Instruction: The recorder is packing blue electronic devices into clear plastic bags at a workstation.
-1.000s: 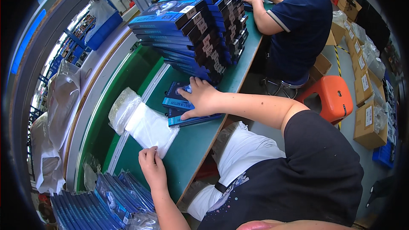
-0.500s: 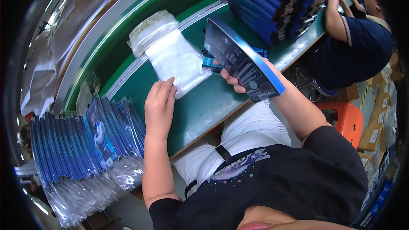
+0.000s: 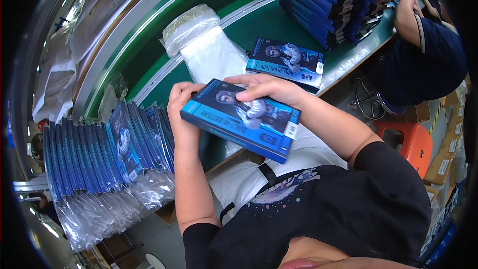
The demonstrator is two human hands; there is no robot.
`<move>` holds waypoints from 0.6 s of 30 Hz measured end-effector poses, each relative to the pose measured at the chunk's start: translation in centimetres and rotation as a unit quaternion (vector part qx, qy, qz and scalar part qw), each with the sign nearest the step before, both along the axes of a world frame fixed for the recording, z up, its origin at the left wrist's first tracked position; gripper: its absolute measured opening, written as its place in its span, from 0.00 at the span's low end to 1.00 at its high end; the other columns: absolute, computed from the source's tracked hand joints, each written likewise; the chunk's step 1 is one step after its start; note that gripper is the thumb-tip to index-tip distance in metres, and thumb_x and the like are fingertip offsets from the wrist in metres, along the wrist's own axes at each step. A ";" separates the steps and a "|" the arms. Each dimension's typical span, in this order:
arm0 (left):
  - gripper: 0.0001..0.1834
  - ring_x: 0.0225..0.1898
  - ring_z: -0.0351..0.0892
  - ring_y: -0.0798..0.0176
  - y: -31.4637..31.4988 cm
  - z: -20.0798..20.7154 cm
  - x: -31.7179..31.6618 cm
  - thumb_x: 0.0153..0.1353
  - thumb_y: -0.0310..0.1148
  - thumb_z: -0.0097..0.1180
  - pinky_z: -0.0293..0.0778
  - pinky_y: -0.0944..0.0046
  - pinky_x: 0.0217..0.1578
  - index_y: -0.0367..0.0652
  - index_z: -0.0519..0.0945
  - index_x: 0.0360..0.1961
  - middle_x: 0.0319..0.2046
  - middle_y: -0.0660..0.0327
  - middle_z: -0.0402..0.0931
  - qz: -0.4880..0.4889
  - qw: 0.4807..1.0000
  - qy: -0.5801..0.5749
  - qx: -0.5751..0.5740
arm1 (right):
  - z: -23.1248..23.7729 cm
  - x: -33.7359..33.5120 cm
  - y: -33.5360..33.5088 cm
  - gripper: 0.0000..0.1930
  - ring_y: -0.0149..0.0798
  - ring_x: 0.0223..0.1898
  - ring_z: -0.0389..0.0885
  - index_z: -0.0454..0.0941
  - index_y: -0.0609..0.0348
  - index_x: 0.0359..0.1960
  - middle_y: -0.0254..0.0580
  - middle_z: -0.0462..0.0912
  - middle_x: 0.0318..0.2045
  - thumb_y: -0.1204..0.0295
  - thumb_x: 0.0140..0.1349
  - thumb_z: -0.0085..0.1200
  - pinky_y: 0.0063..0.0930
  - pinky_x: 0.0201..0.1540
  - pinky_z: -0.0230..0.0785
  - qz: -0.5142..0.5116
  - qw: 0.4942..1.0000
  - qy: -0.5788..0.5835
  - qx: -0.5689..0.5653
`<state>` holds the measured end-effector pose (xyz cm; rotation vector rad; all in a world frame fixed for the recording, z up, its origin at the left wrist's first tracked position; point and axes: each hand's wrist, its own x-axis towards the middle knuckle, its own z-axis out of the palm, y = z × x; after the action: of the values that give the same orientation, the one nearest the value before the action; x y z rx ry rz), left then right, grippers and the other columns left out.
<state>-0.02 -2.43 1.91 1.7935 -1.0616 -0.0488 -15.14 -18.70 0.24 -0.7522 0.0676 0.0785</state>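
A flat blue-and-black printed box (image 3: 249,117) is held tilted above my lap, its picture side up. My right hand (image 3: 271,89) grips its far edge, with the thumb on the front and the fingers underneath. At the box's left end is my left hand (image 3: 183,102), fingers bent and partly hidden behind the box; what they hold I cannot make out. Just beyond the hands lies a stack of clear plastic bags (image 3: 211,52) on the green table. A second box (image 3: 289,62) of the same print lies face up to the right of the bags.
Tall stacks of blue boxes (image 3: 311,5) stand at the table's far right. Several bagged boxes (image 3: 84,157) stand in a row at the left. A co-worker in a dark shirt (image 3: 428,65) works at the right, near an orange stool (image 3: 408,144) and cartons (image 3: 440,167).
My right hand has brought the box left and nearer, turning its picture side up. The left hand now meets the box's left end. The second box on the table is uncovered.
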 end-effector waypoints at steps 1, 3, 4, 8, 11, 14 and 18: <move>0.07 0.38 0.77 0.61 0.3 -0.4 0.5 0.53 0.22 0.61 0.71 0.66 0.40 0.31 0.82 0.33 0.34 0.57 0.76 -0.012 1.000 0.023 -0.012 | 0.3 0.1 -0.3 0.40 0.40 0.45 0.83 0.51 0.75 0.66 0.56 0.78 0.49 0.73 0.55 0.60 0.30 0.47 0.77 -0.010 1.000 0.013 -0.005; 0.07 0.35 0.78 0.66 0.6 -0.2 0.8 0.55 0.24 0.61 0.72 0.68 0.39 0.30 0.81 0.34 0.32 0.59 0.79 0.047 0.997 0.034 0.058 | 0.0 -0.1 -1.2 0.37 0.39 0.46 0.83 0.55 0.73 0.65 0.53 0.79 0.49 0.76 0.55 0.59 0.30 0.48 0.77 0.011 1.000 -0.010 0.013; 0.07 0.34 0.78 0.67 0.8 -0.1 0.6 0.56 0.24 0.61 0.73 0.69 0.39 0.31 0.81 0.34 0.31 0.60 0.80 0.064 0.982 0.164 0.068 | -0.3 -0.1 -1.5 0.36 0.38 0.46 0.82 0.57 0.72 0.64 0.52 0.79 0.50 0.76 0.54 0.59 0.29 0.49 0.76 0.018 1.000 -0.017 -0.018; 0.09 0.31 0.79 0.71 1.0 0.4 0.3 0.61 0.26 0.59 0.73 0.75 0.33 0.32 0.80 0.41 0.31 0.60 0.80 0.048 0.959 0.276 0.042 | -1.7 -0.6 -2.8 0.33 0.35 0.48 0.79 0.61 0.74 0.63 0.51 0.78 0.51 0.77 0.55 0.59 0.26 0.52 0.71 0.003 0.989 0.001 -0.146; 0.08 0.30 0.76 0.73 0.9 -0.2 0.7 0.60 0.23 0.58 0.74 0.74 0.32 0.31 0.81 0.39 0.29 0.62 0.79 0.034 0.972 0.215 0.084 | -2.6 0.1 -2.5 0.34 0.36 0.50 0.78 0.58 0.76 0.63 0.52 0.78 0.51 0.77 0.56 0.57 0.26 0.53 0.70 -0.037 0.983 -0.013 -0.179; 0.08 0.27 0.75 0.74 0.8 0.2 0.5 0.59 0.20 0.56 0.73 0.74 0.32 0.31 0.80 0.39 0.28 0.63 0.78 0.016 0.977 0.178 0.114 | -2.6 0.1 -1.3 0.36 0.38 0.57 0.72 0.53 0.75 0.66 0.54 0.71 0.58 0.79 0.57 0.55 0.27 0.59 0.64 -0.114 0.970 -0.027 -0.212; 0.08 0.26 0.75 0.73 0.9 0.1 -0.2 0.57 0.19 0.53 0.73 0.73 0.31 0.31 0.80 0.38 0.26 0.63 0.77 0.042 0.988 0.101 0.106 | -3.0 -0.4 1.1 0.35 0.42 0.59 0.69 0.52 0.70 0.67 0.56 0.68 0.59 0.76 0.59 0.53 0.29 0.61 0.60 -0.219 0.910 -0.058 -0.347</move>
<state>-0.24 -1.53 1.99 1.9754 -0.8619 -0.2961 -15.59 -17.60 -2.80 -1.4347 0.1537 -0.4427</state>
